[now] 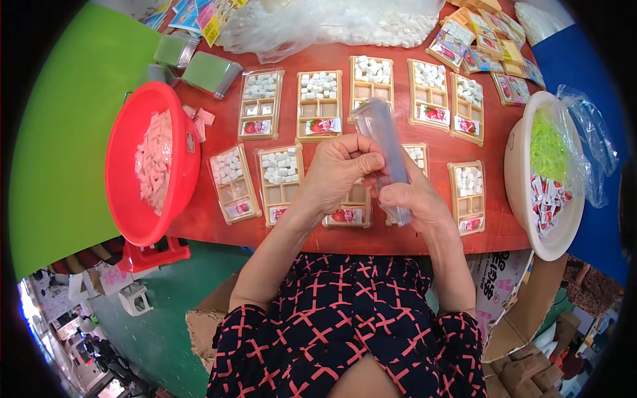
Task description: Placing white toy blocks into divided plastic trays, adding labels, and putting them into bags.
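Both hands hold a stack of clear plastic lids (391, 149), tilted above the middle of the red table. The fingers of my left hand (345, 169) are closed at its left edge, with the thumb on top. My right hand (417, 199) grips the stack's lower right side. Beneath and around them lie two rows of beige compartment trays (320, 105) holding small white pieces (318, 84). Sachets with a strawberry print (323, 126) sit in the front compartments of most trays. My hands and the lids partly cover some trays in the near row.
At left stands a red basin (188, 166) of pink packets. A white basin (516, 159) at right contains green packets and strawberry sachets. Stacked clear lids (211, 73) lie back left, a plastic bag (265, 30) of white pieces at the back, and packed trays (448, 50) back right.
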Demonstrator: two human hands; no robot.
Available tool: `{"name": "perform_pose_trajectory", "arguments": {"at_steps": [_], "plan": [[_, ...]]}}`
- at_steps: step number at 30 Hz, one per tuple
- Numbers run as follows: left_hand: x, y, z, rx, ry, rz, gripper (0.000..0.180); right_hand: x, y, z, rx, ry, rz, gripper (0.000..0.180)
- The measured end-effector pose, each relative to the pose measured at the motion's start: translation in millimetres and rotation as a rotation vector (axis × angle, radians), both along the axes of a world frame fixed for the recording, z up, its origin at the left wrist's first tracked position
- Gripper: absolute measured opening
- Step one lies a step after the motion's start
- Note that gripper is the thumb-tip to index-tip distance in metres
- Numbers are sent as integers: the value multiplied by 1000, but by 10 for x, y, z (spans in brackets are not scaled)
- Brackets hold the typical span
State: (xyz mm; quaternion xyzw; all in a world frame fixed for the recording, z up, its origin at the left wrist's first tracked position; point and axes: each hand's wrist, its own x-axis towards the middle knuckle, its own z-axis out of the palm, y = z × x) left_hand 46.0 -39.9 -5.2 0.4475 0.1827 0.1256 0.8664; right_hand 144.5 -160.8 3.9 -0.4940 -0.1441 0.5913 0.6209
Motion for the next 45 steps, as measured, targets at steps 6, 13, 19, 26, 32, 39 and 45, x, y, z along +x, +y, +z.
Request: {"name": "perform_pose_trajectory", "arguments": {"at_steps": [6, 13, 19, 26, 32, 39, 45], "plan": [[9, -28, 27, -24, -21, 8, 8, 7, -1, -7, 67, 133, 5, 84], [-68, -2, 40, -20, 28, 93, 11, -82, 51, 114, 13, -136, -326, 74], [-24, -34, 112, 128, 48, 143, 12, -27, 91, 93, -36, -335, -367, 81], [75, -99, 195, 249, 126, 107, 5, -41, 84, -3, 155, -340, -161, 80], [148, -135, 315, 275, 72, 19, 1, 78, -72, 51, 150, 254, -137, 61], [148, -207, 201, 66, -25, 100, 8, 3, -26, 98, 47, 26, -250, 60], [123, -49, 137, 84, 31, 125, 21, -85, 73, 223, 20, -286, -393, 72]]}}
